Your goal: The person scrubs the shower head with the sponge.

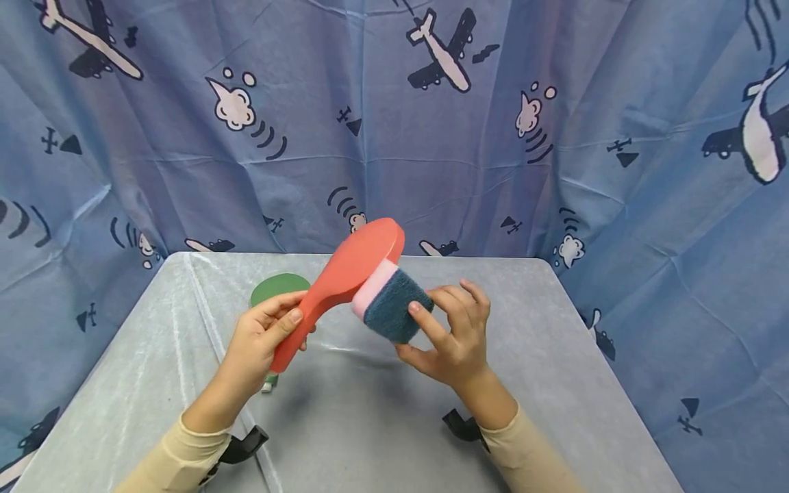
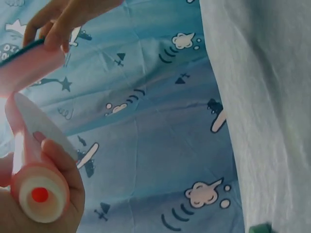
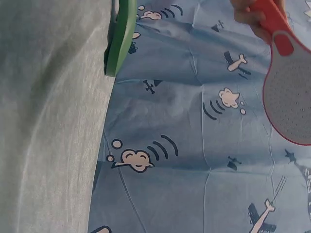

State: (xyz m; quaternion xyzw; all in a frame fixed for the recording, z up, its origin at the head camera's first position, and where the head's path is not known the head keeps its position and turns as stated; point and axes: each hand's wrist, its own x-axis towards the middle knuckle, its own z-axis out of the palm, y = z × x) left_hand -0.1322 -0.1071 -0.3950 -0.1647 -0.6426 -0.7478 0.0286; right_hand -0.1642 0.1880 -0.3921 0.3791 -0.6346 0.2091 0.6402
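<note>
A red paddle [image 1: 364, 257] with a rounded head is tilted up over the table, its handle gripped by my left hand [image 1: 261, 335]. Its other face, seen from the right wrist, is grey with small dots [image 3: 291, 92]. Between thumb and fingers my right hand [image 1: 456, 335] pinches a scouring sponge [image 1: 397, 308], dark teal on one side and pink on the other. In the head view the pink side meets the paddle head's edge. The left wrist view shows the handle's round, pale end [image 2: 43, 196] and the sponge [image 2: 36, 65] above.
Behind the left hand a green, rounded thing [image 1: 277, 284] lies on the table, partly hidden. The table [image 1: 542, 383] has a pale grey cover. A blue curtain [image 1: 308, 137] with airplane prints hangs around its back and sides.
</note>
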